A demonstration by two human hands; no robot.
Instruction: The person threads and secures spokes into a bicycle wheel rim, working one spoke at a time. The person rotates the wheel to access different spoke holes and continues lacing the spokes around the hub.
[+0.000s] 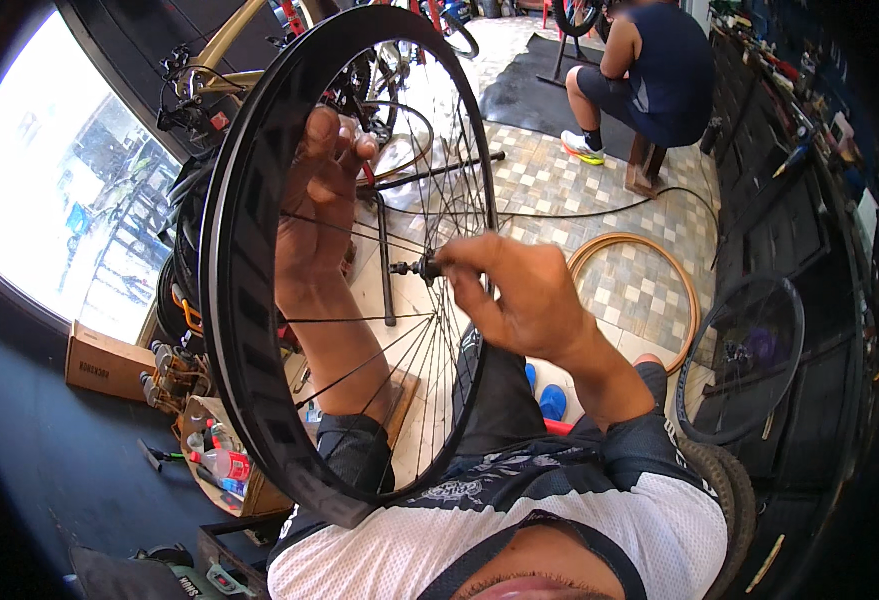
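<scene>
Clearly, the spoked wheel (235, 240) stands roughly upright, its axle (401, 268) running left to right. Both hands are apart: the right hand (530, 295), nearer, has curled fingers at the hub (428, 266); the left hand (325, 195) lies by the rim (265, 400), either grip unclear.

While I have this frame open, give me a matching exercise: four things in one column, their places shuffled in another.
Things
1. Right hand
2. Left hand
3. Tan hoop
4. Cardboard box

Places
A. On the tiled floor
B. Below the bright window
C. Fingertips at the wheel's hub
D. Partly hidden by the black rim

Pairs: 1-C, 2-D, 3-A, 4-B
</scene>
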